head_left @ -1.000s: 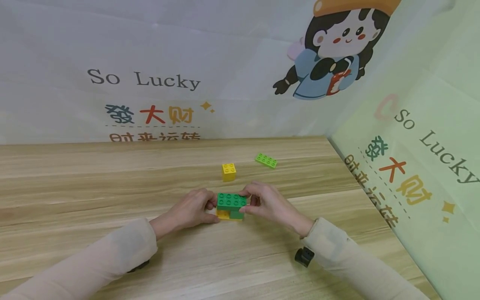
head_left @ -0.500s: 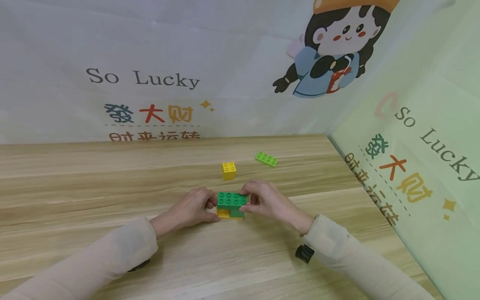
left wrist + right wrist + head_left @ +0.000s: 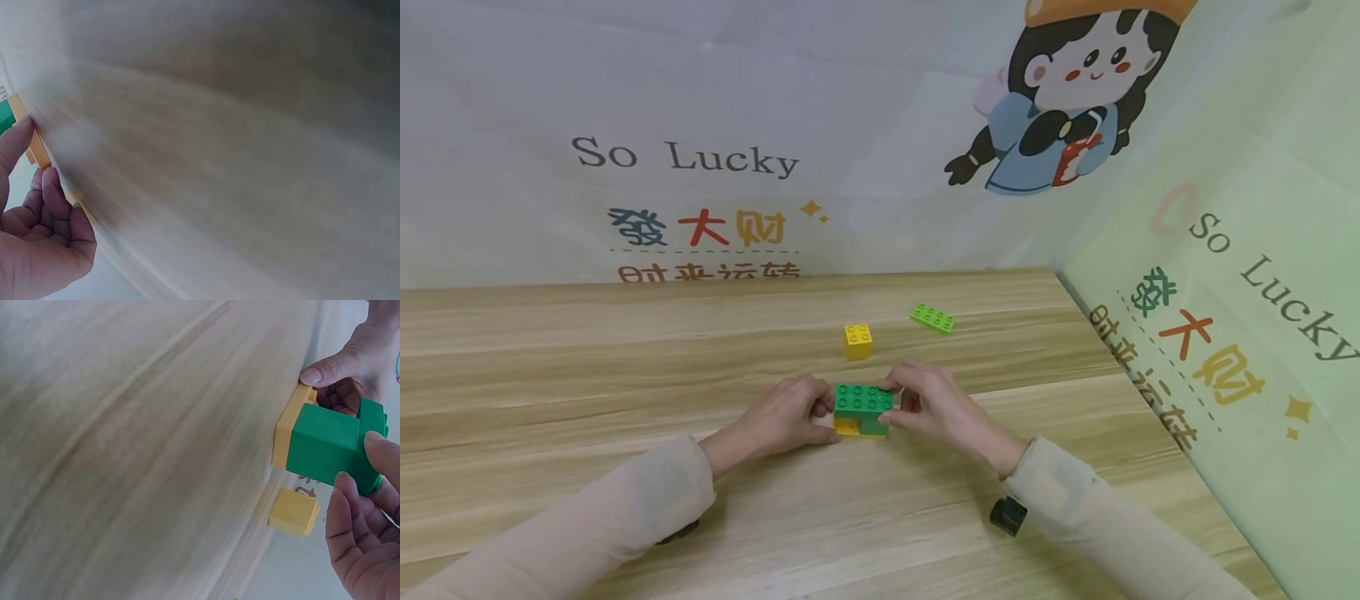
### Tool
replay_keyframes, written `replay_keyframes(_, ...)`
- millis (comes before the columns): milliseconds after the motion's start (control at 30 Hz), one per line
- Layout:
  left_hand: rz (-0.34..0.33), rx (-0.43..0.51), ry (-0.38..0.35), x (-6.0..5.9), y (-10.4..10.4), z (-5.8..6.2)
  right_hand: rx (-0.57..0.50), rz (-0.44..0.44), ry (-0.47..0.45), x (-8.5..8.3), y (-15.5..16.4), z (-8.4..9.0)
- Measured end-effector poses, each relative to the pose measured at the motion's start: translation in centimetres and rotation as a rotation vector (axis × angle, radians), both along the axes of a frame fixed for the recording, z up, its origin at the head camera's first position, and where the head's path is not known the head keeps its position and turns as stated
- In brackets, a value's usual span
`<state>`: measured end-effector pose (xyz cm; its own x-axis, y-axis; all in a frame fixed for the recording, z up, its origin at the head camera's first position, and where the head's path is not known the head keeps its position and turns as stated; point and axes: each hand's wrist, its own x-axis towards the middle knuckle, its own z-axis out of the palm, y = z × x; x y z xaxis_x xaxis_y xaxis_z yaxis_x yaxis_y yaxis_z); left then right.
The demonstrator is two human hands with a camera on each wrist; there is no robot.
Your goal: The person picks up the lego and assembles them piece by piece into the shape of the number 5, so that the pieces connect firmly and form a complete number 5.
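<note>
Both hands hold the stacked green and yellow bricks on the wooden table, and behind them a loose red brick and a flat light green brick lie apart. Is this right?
Not quite. The loose brick behind the stack is yellow, not red; the head view shows it. The rest holds: the left hand and right hand hold the green and yellow stack on the wooden table, and the flat light green brick lies apart.

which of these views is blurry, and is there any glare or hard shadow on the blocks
Head view: sharp and evenly lit, no glare on the green block, only soft shadows under the hands on the table. Left wrist view: the wood is heavily smeared and out of focus; only the left hand reads clearly. Right wrist view: the table is soft, while the green block and the right hand are crisp.
</note>
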<state>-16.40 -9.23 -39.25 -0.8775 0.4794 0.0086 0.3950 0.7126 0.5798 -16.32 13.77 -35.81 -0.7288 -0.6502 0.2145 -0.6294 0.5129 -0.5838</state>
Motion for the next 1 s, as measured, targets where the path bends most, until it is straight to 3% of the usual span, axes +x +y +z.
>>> replay_keyframes(633, -0.020, 0.015, -0.024, 0.0, -0.2, 0.1, -0.070, -0.050, -0.063, 0.2, 0.0, -0.9)
replay_keyframes(767, -0.033, 0.054, -0.067, -0.2, -0.8, 0.7, -0.079, -0.052, -0.071, 0.2, 0.1, -0.9)
replay_keyframes(900, 0.014, 0.091, -0.136, -0.9, -1.4, 1.4, -0.090, -0.053, -0.084, 0.1, 0.1, -1.0)
replay_keyframes(1000, 0.059, 0.123, -0.149, -1.6, -1.6, 1.8, -0.096, -0.053, -0.085, 0.1, 0.1, -1.1)
